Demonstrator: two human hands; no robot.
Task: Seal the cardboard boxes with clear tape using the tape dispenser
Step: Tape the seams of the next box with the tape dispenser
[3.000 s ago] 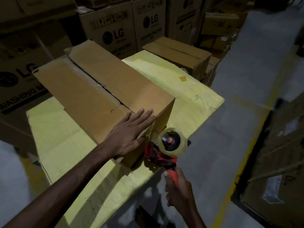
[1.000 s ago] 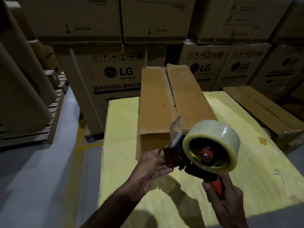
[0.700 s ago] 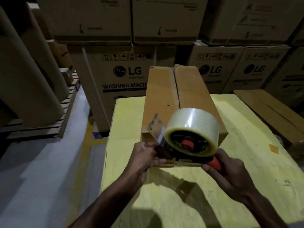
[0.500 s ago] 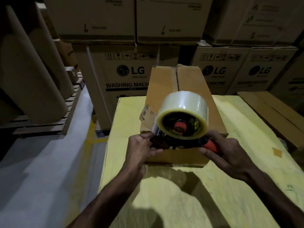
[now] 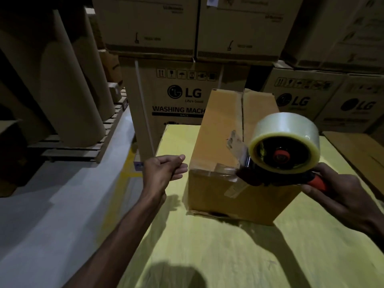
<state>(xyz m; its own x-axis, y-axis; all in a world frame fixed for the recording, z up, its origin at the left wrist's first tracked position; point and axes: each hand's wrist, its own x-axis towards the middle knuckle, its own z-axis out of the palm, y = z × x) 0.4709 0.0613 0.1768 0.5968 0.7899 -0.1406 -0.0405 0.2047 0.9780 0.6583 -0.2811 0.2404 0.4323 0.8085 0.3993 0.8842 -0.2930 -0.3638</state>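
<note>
A long brown cardboard box lies on a yellow surface, its two top flaps meeting at a centre seam. My right hand grips the red handle of the tape dispenser, which carries a big roll of clear tape and rests against the box's near top edge. A short strip of clear tape sticks over that edge and down the front face. My left hand hovers just left of the box's near corner, fingers loosely curled, holding nothing.
Large LG washing machine cartons are stacked behind the yellow surface. Big brown paper rolls stand on a wooden pallet at the left. A flat brown carton lies at the right. Grey floor runs along the left.
The dispenser has moved right and down onto the box's near edge, and tape now sticks there. My left hand has let go of the tape end and drawn away to the left.
</note>
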